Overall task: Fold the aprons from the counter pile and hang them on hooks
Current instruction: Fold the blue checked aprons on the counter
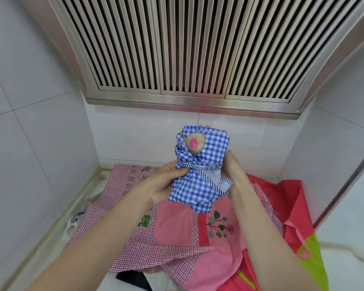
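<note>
Head view, lower frame first: the counter (40, 244) carries the pile, topmost a pink checked apron (135, 206) with a pink pocket and flower embroidery, spread unfolded; beneath it to the right a red apron (282, 198) with a lime-green edge, also unfolded; a dark cloth corner shows at the bottom centre. Mid-frame, held above the pile: one blue gingham apron (200, 171), folded into a compact bundle with its striped tie wound round the middle. My left hand (164, 185) grips the bundle's left side, thumb across the front; my right hand (231, 166) curls round its right edge, somewhat blurred. Judged progress: this first apron is folded and tied, not yet hung; at least two remain untouched. Containers: none visible. Hooks: none in view. Upper frame, farthest: white tiled wall (29, 101) and a steel slatted range hood (177, 49).
</note>
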Motion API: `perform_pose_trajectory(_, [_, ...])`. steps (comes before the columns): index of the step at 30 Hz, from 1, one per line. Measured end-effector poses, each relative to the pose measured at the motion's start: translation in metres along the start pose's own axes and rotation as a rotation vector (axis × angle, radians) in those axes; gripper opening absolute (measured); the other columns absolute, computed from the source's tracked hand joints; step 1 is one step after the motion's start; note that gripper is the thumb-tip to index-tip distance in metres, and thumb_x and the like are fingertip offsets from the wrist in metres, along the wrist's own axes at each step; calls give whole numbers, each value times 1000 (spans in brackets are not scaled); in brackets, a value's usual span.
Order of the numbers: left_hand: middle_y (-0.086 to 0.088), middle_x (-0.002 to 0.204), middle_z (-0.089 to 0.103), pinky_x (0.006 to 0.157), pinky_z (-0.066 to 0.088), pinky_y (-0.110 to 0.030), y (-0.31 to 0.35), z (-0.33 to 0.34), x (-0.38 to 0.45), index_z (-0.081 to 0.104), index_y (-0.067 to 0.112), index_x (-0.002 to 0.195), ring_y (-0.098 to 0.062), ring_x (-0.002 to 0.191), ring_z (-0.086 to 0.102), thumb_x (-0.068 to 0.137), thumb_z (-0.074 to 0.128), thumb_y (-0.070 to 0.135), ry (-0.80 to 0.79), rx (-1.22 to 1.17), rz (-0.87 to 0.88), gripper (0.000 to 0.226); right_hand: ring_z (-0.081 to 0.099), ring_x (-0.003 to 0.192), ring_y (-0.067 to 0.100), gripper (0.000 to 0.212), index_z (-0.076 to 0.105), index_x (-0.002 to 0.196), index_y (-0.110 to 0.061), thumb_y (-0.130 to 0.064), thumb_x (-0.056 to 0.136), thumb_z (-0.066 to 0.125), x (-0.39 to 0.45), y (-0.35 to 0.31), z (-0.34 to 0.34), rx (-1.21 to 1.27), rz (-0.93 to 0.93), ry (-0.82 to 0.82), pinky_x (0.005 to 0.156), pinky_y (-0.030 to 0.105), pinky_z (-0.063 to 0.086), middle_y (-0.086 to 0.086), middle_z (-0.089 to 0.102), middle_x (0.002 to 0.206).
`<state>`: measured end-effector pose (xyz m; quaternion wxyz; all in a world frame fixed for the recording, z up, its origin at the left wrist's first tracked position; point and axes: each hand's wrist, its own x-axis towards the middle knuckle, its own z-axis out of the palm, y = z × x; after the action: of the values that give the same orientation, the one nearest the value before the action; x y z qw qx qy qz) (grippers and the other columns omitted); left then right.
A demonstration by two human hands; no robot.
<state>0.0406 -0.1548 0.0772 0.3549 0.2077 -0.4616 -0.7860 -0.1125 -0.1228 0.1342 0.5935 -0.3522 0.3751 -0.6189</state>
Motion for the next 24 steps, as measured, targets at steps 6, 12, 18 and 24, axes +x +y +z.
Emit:
perform_pose_trajectory(6, [-11,93,72,70,59,-36,-1,-4,-4,60,7,106,-22,81,71,74,59,10,221,-160,-30,32,66,103,12,41,68,104,-3,-22,67,70,12,-14,-18,-152,-298,-129,83,19,53,-2,69,112])
perform_pose_trajectory(12, [-12,114,66,87,53,-44,12,-3,4,57,9,118,-28,103,63,86,58,5,337,-25,-24,32,34,136,9,34,59,121,5,-7,89,61,39,-8,-19,-901,-346,-139,106,21,36,8,40,146])
perform_pose_trajectory(18, [-10,121,65,97,45,-49,20,-4,2,58,13,122,-29,114,59,63,84,21,185,60,-103,65,55,120,16,56,46,137,-3,-18,87,65,44,-1,-10,-1063,-266,-175,95,20,46,-1,32,152])
perform_pose_trajectory(24, [-14,109,68,79,53,-45,20,5,12,62,9,110,-27,95,66,83,66,10,538,-146,108,28,47,126,24,64,29,144,-1,-43,97,43,38,-8,-11,-1253,-257,110,90,18,33,11,40,146])
